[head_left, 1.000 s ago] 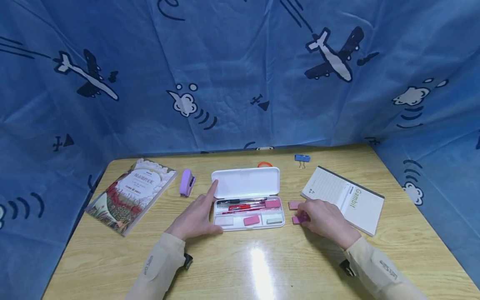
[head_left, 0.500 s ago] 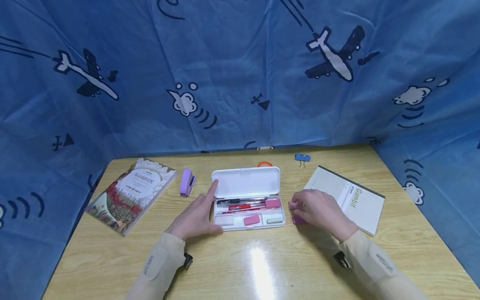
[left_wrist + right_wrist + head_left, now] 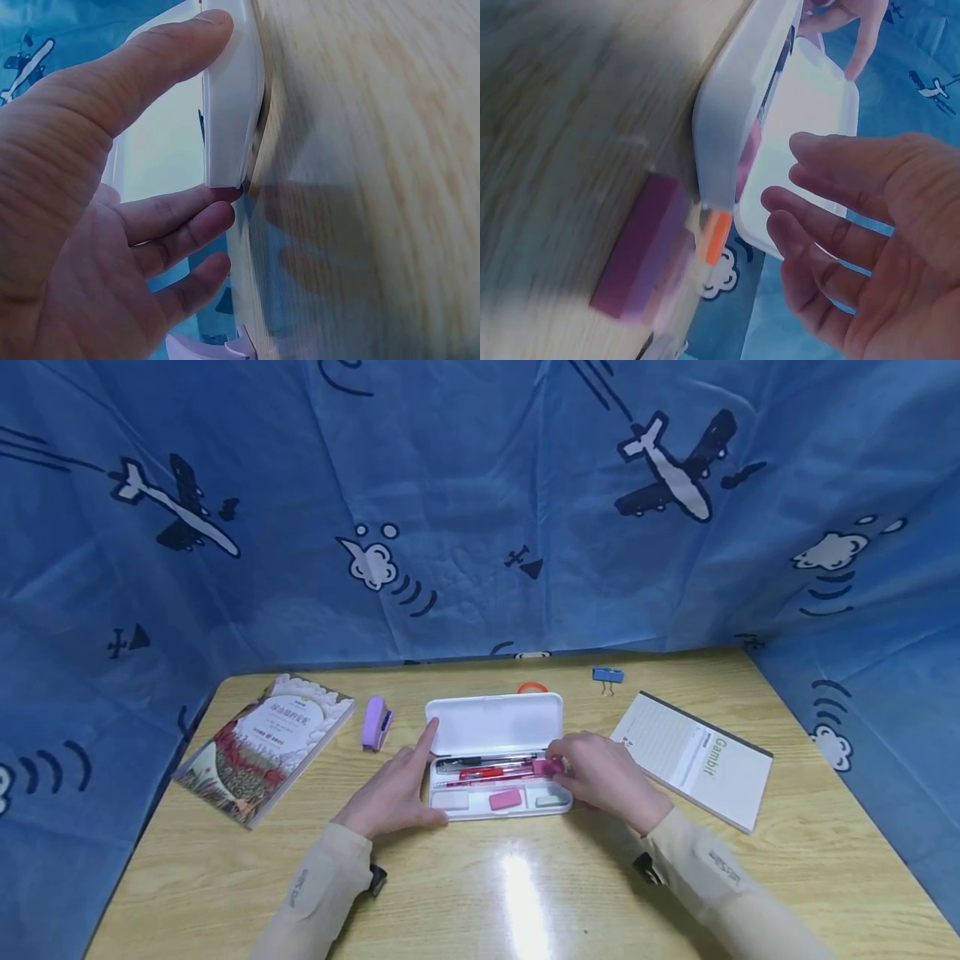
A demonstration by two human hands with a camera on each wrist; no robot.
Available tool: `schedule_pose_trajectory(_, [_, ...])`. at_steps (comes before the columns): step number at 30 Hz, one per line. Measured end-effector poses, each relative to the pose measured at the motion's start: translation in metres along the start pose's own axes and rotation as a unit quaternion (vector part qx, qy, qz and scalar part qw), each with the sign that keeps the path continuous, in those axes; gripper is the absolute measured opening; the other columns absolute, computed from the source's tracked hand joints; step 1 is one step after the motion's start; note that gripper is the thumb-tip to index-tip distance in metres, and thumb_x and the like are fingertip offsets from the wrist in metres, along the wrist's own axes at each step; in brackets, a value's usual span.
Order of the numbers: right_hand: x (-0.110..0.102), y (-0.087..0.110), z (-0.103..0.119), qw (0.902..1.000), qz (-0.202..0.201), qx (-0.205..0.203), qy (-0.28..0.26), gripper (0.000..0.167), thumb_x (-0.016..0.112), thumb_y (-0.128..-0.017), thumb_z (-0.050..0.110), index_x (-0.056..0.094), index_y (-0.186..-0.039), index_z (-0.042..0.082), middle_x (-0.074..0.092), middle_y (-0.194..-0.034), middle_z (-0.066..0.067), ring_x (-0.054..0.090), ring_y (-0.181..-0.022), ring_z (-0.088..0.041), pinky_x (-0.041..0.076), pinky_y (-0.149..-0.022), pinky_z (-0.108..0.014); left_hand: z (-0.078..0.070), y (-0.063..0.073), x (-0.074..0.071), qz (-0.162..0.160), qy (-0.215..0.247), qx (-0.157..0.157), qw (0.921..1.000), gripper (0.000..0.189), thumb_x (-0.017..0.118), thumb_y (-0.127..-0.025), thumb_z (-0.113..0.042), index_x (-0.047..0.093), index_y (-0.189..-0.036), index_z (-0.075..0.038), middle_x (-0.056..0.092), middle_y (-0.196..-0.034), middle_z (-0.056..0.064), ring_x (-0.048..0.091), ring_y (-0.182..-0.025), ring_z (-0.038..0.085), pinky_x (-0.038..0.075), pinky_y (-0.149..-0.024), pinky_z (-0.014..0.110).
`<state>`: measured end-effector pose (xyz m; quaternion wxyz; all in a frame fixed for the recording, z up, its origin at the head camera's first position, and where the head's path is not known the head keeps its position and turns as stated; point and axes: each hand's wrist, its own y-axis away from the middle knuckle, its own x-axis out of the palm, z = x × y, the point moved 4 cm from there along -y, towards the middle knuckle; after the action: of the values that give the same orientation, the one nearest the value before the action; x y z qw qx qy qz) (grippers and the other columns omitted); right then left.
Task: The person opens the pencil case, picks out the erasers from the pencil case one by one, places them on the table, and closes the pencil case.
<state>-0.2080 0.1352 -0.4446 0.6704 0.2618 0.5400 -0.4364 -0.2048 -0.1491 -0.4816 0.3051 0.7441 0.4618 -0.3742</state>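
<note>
A white pencil case (image 3: 495, 727) lies with its lid raised on the wooden table, holding several pens (image 3: 480, 771) and erasers. My left hand (image 3: 393, 793) is at its left end: the thumb touches the front wall and the index finger extends along the lid's edge. My right hand (image 3: 603, 777) hovers over the right end, fingertips close to a pink eraser (image 3: 546, 767) inside. In the right wrist view, that hand's thumb and fingers are apart with nothing between them. Beside the case there lie a purple eraser (image 3: 641, 247) and a paler pink one (image 3: 675, 281), hidden behind the hand in the head view.
To the left are a book (image 3: 270, 747) and a purple stapler (image 3: 376, 724). An orange ring-shaped item (image 3: 532, 687) shows behind the lid. A blue binder clip (image 3: 607, 675) and a notepad (image 3: 693, 760) lie to the right. A blue curtain (image 3: 450, 510) surrounds the table.
My right hand has moved left from the two erasers on the table to the right end of the pencil case. The left hand has stayed in place.
</note>
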Motion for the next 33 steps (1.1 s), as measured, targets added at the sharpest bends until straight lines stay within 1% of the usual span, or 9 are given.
schedule_pose_trajectory(4, [0.007,-0.007,0.002,0.9998,0.017,0.004,0.007,0.012,0.079,-0.084,0.01,0.078,-0.096,0.014,0.068,-0.079,0.003,0.052,-0.068,-0.012,0.044,-0.058,-0.027,-0.001,0.0,0.0,0.001,0.003,0.001,1.0,0.141,0.095,-0.067,-0.037,-0.006,-0.164,-0.027,0.061,-0.141,0.008,0.051,-0.136,0.026,0.042,-0.116,0.046])
schedule_pose_trajectory(8, [0.014,-0.012,-0.001,0.9992,0.034,0.013,0.015,0.012,0.077,-0.085,0.007,0.078,-0.094,0.015,0.068,-0.078,0.004,0.053,-0.068,-0.012,0.047,-0.062,-0.03,-0.002,-0.001,0.001,0.002,-0.001,0.002,1.0,0.141,0.095,-0.066,-0.037,-0.006,-0.164,-0.027,0.061,-0.14,0.008,0.052,-0.135,0.026,0.042,-0.116,0.046])
schedule_pose_trajectory(14, [0.018,-0.016,-0.003,0.9988,0.04,0.017,0.021,0.011,0.079,-0.084,0.008,0.077,-0.091,0.016,0.072,-0.083,0.002,0.059,-0.071,-0.013,0.051,-0.065,-0.034,-0.003,-0.001,0.0,0.003,-0.001,0.004,1.0,0.141,0.095,-0.067,-0.038,-0.006,-0.164,-0.027,0.061,-0.139,0.008,0.053,-0.133,0.025,0.043,-0.115,0.045])
schedule_pose_trajectory(19, [0.019,-0.017,-0.002,0.9988,0.034,0.01,0.034,0.011,0.081,-0.083,0.008,0.078,-0.09,0.015,0.073,-0.083,0.002,0.061,-0.073,-0.013,0.053,-0.064,-0.035,-0.002,-0.001,0.0,0.003,-0.001,0.004,1.0,0.141,0.095,-0.067,-0.038,-0.007,-0.164,-0.028,0.061,-0.138,0.007,0.053,-0.132,0.024,0.043,-0.115,0.045])
schedule_pose_trajectory(24, [0.018,-0.016,-0.001,0.9987,0.023,-0.008,0.045,0.01,0.079,-0.083,0.009,0.077,-0.089,0.018,0.07,-0.08,0.005,0.057,-0.071,-0.011,0.05,-0.061,-0.032,-0.002,-0.001,0.0,0.003,0.0,0.008,1.0,0.141,0.095,-0.067,-0.037,-0.005,-0.165,-0.025,0.062,-0.137,0.008,0.053,-0.132,0.025,0.044,-0.115,0.045])
schedule_pose_trajectory(29, [0.007,-0.01,0.0,0.9994,0.008,-0.017,0.03,0.012,0.078,-0.086,0.012,0.078,-0.094,0.02,0.07,-0.086,0.006,0.057,-0.08,-0.014,0.048,-0.065,-0.031,-0.001,-0.001,-0.001,0.001,-0.002,0.011,0.9999,0.14,0.095,-0.067,-0.036,-0.004,-0.165,-0.024,0.063,-0.137,0.009,0.054,-0.131,0.026,0.044,-0.114,0.044])
schedule_pose_trajectory(33, [-0.004,-0.003,-0.005,0.9993,-0.009,-0.018,0.033,0.012,0.078,-0.086,0.012,0.077,-0.095,0.02,0.071,-0.087,0.005,0.058,-0.08,-0.015,0.049,-0.064,-0.032,0.0,0.0,-0.001,0.001,-0.001,0.009,1.0,0.14,0.095,-0.067,-0.037,-0.004,-0.165,-0.024,0.063,-0.136,0.009,0.054,-0.131,0.026,0.044,-0.114,0.045])
